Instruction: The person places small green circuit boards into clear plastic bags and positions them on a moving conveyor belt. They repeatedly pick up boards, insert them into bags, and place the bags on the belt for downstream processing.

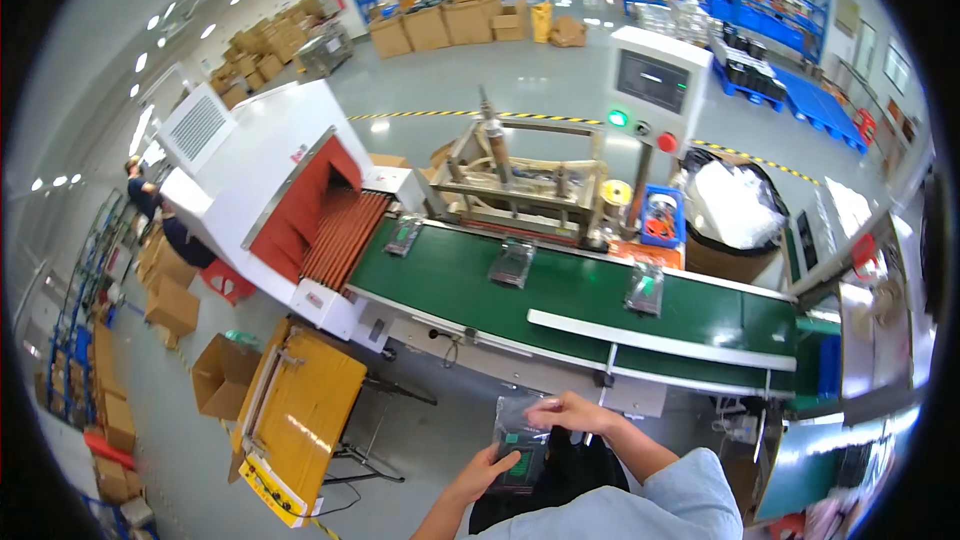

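Note:
My left hand (487, 472) and my right hand (570, 410) both hold a clear plastic-wrapped dark packet (520, 437) in front of my body, below the green conveyor belt (570, 305). The left hand grips its lower edge, the right pinches its top edge. Three similar wrapped packets ride on the belt: one near the tunnel at the left (404, 235), one in the middle (512, 263), one toward the right (645, 288).
A white heat tunnel with red curtains (290, 190) stands at the belt's left end. A yellow cart (300, 420) sits at lower left. A control box with screen and buttons (650, 90), a bag-lined bin (735, 210), cardboard boxes and blue racks lie beyond. A person stands far left (140, 190).

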Available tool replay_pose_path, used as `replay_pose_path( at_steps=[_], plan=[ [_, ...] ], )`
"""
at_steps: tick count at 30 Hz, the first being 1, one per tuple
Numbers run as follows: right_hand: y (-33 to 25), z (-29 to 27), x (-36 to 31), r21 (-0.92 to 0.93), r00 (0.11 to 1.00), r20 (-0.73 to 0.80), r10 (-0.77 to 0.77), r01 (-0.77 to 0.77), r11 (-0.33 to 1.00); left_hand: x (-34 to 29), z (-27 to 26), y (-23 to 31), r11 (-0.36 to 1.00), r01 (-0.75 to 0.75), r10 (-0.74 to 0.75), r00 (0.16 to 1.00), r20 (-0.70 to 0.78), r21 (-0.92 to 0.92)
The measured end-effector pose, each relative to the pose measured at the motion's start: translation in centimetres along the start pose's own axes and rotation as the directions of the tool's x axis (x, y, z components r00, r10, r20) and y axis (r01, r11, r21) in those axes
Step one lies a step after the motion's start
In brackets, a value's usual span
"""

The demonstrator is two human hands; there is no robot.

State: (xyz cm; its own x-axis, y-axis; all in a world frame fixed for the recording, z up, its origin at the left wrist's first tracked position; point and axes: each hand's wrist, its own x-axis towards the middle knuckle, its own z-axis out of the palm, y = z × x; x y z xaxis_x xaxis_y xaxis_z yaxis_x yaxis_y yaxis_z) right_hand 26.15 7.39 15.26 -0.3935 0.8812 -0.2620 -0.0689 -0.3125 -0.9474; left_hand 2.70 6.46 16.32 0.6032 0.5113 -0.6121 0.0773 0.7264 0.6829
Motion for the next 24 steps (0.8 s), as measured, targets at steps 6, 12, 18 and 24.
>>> replay_pose_path(
  at_steps=[6,12,18,24],
  plan=[
    [1.1,-0.8,-6.2,0.129,0.903,-0.429,-0.008,0.07,0.989,-2.5,-0.4,-4.4,0.966,0.039,-0.073,0.99,0.125,0.254],
    [0.6,2.7,-10.9,-0.405,0.981,-0.09,-0.172,0.122,0.906,-1.8,3.6,-4.5,0.748,-0.1,-0.117,0.954,0.278,0.656],
    [-0.2,0.3,-14.3,-0.344,0.863,-0.37,-0.344,0.216,0.914,0.6,6.0,-4.6,0.789,-0.202,-0.056,0.916,0.396,0.58],
    [3.3,-5.3,-19.1,-0.06,0.801,-0.581,-0.143,0.134,0.989,3.4,11.0,-3.5,0.981,-0.002,-0.052,0.96,0.275,0.192]
  ],
)
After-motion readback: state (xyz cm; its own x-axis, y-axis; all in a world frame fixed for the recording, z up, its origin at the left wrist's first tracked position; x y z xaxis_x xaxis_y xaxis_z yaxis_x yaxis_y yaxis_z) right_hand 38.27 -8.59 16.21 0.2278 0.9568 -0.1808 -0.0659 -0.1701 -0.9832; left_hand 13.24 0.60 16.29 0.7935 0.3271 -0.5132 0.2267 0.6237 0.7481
